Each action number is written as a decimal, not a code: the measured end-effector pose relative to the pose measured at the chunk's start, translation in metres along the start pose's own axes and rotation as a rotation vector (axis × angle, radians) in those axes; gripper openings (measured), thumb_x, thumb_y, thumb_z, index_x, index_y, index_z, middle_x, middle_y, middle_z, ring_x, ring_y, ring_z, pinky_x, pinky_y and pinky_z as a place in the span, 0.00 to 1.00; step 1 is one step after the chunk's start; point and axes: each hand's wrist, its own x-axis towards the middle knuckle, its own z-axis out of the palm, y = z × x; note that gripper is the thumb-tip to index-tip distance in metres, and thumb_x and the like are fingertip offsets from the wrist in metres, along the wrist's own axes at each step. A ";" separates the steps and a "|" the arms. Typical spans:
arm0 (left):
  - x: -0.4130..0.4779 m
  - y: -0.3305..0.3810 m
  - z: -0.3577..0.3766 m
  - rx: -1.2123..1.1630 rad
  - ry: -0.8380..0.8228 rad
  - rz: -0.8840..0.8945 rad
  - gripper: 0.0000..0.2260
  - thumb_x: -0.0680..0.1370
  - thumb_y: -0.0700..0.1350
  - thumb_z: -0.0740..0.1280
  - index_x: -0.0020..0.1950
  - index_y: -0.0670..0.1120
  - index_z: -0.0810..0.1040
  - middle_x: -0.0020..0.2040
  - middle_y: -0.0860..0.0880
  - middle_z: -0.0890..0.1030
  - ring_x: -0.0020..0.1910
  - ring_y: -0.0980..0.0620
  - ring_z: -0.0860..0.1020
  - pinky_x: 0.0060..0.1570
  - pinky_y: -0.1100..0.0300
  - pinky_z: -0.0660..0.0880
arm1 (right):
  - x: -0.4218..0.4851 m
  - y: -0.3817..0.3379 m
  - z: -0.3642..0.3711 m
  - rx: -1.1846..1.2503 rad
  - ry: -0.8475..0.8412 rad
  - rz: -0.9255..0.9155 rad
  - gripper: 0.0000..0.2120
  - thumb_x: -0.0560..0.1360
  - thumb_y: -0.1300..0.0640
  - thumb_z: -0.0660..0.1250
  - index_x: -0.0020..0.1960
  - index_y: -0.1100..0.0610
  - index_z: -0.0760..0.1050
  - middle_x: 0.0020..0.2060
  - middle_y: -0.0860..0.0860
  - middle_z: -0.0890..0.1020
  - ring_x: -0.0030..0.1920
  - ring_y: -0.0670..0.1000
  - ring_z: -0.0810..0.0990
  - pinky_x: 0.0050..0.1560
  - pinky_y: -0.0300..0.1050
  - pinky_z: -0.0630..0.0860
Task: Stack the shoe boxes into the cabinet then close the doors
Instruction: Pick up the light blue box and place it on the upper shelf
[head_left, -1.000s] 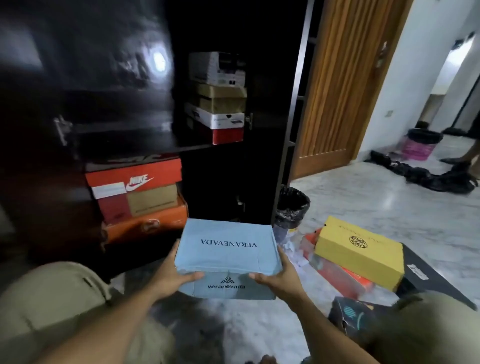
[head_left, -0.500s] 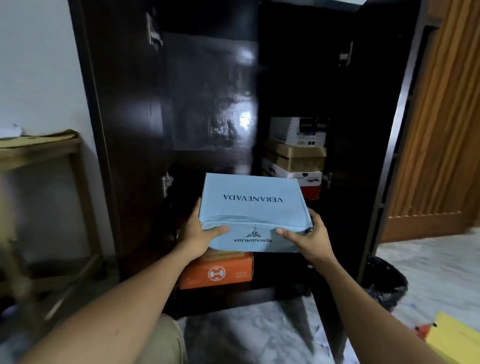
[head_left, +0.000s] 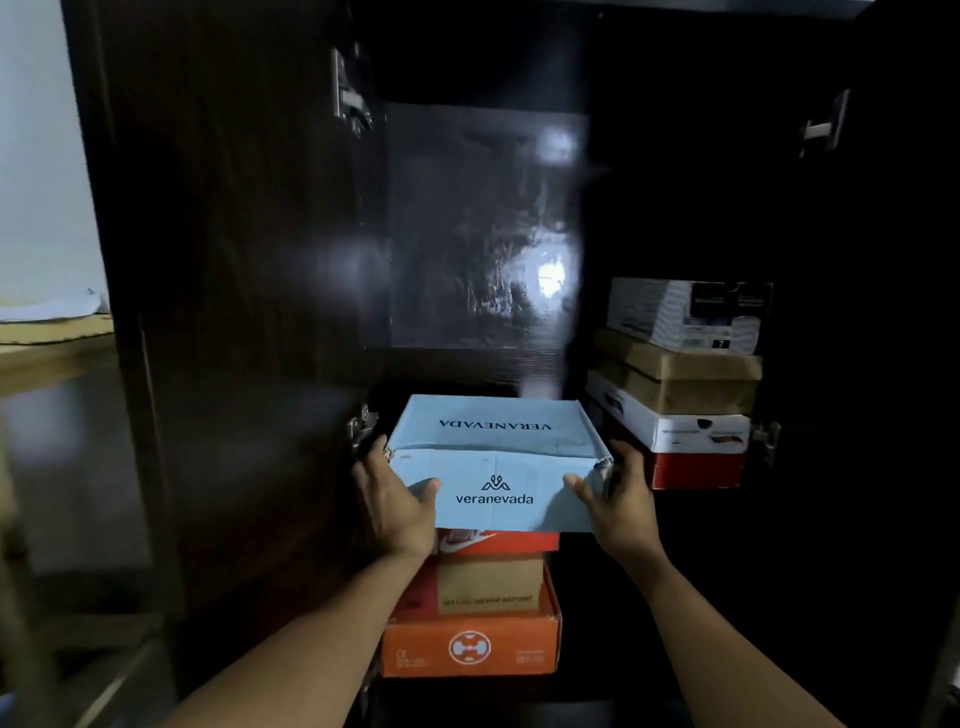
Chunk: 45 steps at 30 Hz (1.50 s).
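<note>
Doors open on cabinet (head_left: 234, 260). Left hand (head_left: 395, 499) and right hand (head_left: 618, 499) each grip one end of the light-blue shoe box (head_left: 493, 452), level with the top of the left stack, directly above the red box (head_left: 498, 540) and orange box (head_left: 467, 647). Right stack (head_left: 680, 384): four boxes.

Single head-worn view, wide-angle, facing straight into the open cabinet (head_left: 467, 234).
Camera sits close to the cabinet front, pitched forward and slightly down; the dark interior fills most of the frame, verticals leaning at the edges. Both forearms (head_left: 311, 649) enter from the bottom edge; left hand (head_left: 395, 499) and right hand (head_left: 618, 499) grip the blue box (head_left: 493, 457) just below centre, on outstretched arms. A strip of pale wall (head_left: 41, 156) shows at far left.
</note>
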 end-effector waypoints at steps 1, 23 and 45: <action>0.002 -0.002 0.004 0.014 0.027 0.027 0.37 0.67 0.36 0.79 0.72 0.42 0.67 0.67 0.39 0.68 0.65 0.37 0.72 0.63 0.46 0.70 | 0.004 0.002 0.006 -0.031 0.024 -0.020 0.26 0.74 0.59 0.75 0.66 0.52 0.65 0.55 0.49 0.77 0.53 0.48 0.78 0.47 0.37 0.76; 0.083 -0.052 0.088 0.582 -0.276 0.140 0.42 0.73 0.64 0.67 0.80 0.51 0.53 0.80 0.47 0.41 0.77 0.42 0.56 0.69 0.45 0.63 | 0.123 0.056 0.091 -0.371 -0.242 -0.008 0.40 0.68 0.56 0.70 0.75 0.41 0.57 0.62 0.52 0.81 0.62 0.57 0.81 0.64 0.55 0.77; 0.061 -0.007 0.044 0.389 -0.478 0.116 0.41 0.74 0.62 0.70 0.80 0.49 0.56 0.81 0.49 0.49 0.78 0.45 0.58 0.72 0.48 0.64 | 0.056 0.025 0.058 -0.273 -0.364 -0.018 0.45 0.75 0.55 0.71 0.80 0.43 0.46 0.69 0.44 0.70 0.70 0.51 0.72 0.71 0.51 0.70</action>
